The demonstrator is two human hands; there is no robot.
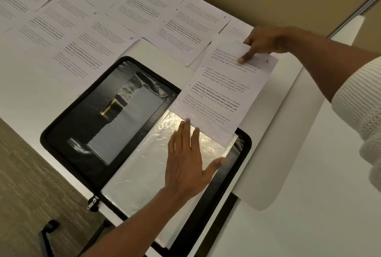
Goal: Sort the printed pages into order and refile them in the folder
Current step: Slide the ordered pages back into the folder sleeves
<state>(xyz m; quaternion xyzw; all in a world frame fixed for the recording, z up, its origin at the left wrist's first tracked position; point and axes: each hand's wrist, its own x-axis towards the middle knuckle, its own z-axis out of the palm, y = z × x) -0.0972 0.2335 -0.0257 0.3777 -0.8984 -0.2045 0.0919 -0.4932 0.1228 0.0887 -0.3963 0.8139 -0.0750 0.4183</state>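
My right hand point(261, 44) pinches the far edge of page 1 point(218, 95), whose near end seems tucked into the clear sleeve point(144, 178) of the open zip folder point(82, 112), held flat by my spread left hand point(185, 164); next, I judge, it needs sliding straight in.

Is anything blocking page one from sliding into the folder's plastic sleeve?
No loose object does. The left hand lies flat on the plastic sleeve right below page 1, fingertips at its lower edge, so its pressure might pinch the sleeve. The right hand holds the page's top.
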